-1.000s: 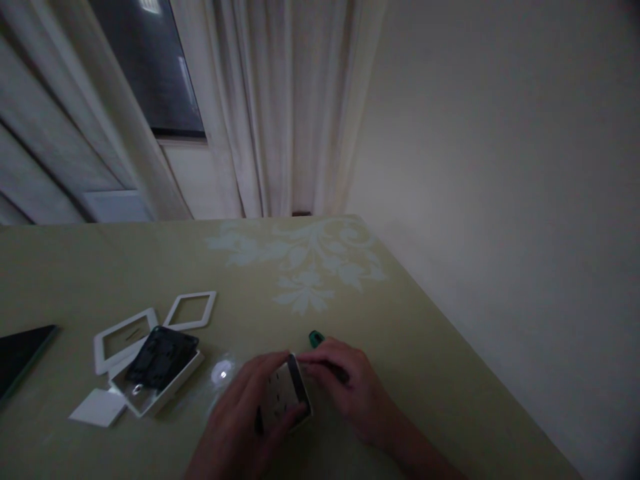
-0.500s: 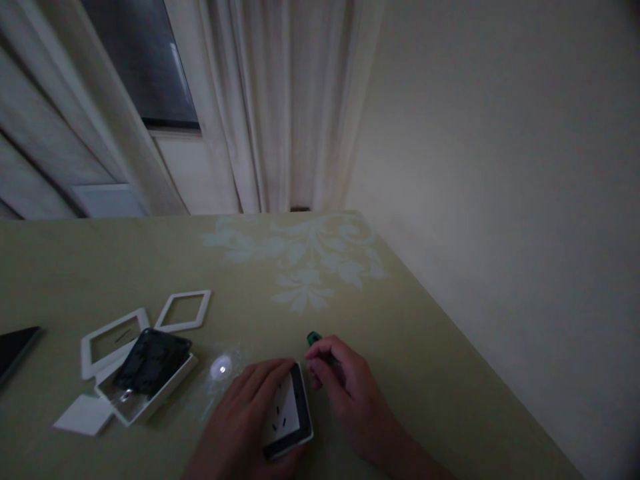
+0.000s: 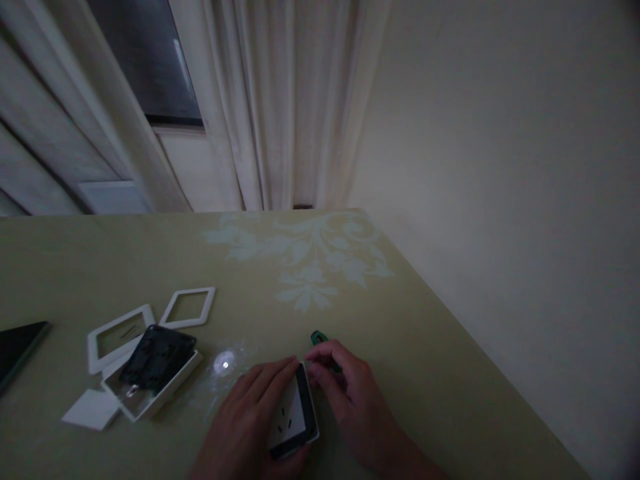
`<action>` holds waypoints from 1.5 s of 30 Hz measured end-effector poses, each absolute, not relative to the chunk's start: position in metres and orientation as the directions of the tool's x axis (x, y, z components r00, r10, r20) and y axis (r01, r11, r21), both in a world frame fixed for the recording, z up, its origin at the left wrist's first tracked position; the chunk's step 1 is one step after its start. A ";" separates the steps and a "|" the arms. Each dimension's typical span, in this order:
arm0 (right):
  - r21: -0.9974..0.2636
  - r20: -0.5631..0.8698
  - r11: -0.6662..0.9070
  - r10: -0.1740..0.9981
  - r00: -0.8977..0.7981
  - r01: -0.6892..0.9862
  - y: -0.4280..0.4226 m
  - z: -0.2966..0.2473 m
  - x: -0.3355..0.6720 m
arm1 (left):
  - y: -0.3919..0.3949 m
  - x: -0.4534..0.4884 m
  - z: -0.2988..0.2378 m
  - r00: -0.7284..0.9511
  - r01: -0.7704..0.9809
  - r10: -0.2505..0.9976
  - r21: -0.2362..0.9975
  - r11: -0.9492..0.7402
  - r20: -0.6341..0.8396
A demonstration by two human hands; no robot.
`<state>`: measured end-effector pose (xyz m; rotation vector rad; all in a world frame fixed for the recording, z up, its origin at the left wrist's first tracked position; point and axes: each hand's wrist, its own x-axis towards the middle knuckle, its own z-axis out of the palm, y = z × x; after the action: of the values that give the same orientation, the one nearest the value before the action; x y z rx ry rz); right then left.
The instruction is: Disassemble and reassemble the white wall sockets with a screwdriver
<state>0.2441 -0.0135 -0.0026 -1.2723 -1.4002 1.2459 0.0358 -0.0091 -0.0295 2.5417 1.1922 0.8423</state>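
Observation:
My left hand is wrapped over a white wall socket with a dark border and slotted holes, holding it tilted low over the table. Part of the socket is hidden beneath my fingers. Just right of it, my right hand is closed around a green-handled screwdriver. Only the handle's green end shows beyond my index finger; the shaft is hidden. The fingertips of my right hand are at the socket's upper right edge, and I cannot tell whether they touch it.
To the left, a white box holds a black switch part. Around it lie two white frames and a white square plate. A dark flat object sits at the far left. The table meets a wall on the right.
My right fingertips have come closer to the socket's right edge, and a little more of the green handle shows. My left hand keeps its hold. The whole view has shifted slightly.

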 end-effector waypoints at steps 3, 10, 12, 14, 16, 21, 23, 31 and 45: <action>-0.989 -0.037 -0.019 0.992 -0.120 0.145 -0.012 -0.003 0.244 | -0.011 0.035 -0.033 0.513 0.642 0.770 0.426 -0.637 0.378; -0.994 -0.065 -0.057 0.995 -0.081 0.095 -0.010 0.001 0.245 | -0.015 0.036 -0.039 0.463 0.650 0.815 0.492 -0.579 0.348; -0.997 -0.059 -0.057 0.997 -0.047 0.050 -0.009 0.003 0.245 | -0.017 0.038 -0.037 0.434 0.654 0.820 0.496 -0.571 0.373; -0.999 -0.033 -0.033 0.999 -0.017 0.011 -0.009 0.004 0.245 | -0.018 0.039 -0.034 0.403 0.665 0.816 0.480 -0.572 0.415; -0.999 -0.012 -0.012 1.000 0.001 -0.035 -0.010 0.004 0.245 | -0.019 0.040 -0.030 0.394 0.674 0.798 0.448 -0.588 0.456; -0.993 0.011 0.013 1.000 0.020 -0.114 -0.013 0.007 0.248 | -0.021 0.039 -0.023 0.386 0.681 0.768 0.403 -0.611 0.511; -0.992 0.017 0.019 1.000 0.023 -0.127 -0.014 0.008 0.248 | -0.022 0.039 -0.021 0.388 0.681 0.758 0.392 -0.619 0.524; -0.989 0.059 0.064 0.997 0.041 -0.135 -0.015 0.008 0.246 | -0.026 0.044 -0.013 0.400 0.704 0.729 0.324 -0.632 0.555; -0.841 0.500 0.517 0.856 -0.135 0.159 -0.013 0.005 0.253 | -0.026 0.047 -0.012 0.355 0.737 0.737 0.313 -0.599 0.575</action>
<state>0.2529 -0.0127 0.0049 -0.8841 -1.6181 0.7624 0.0473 -0.0256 -0.0123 2.5862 1.4060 1.0973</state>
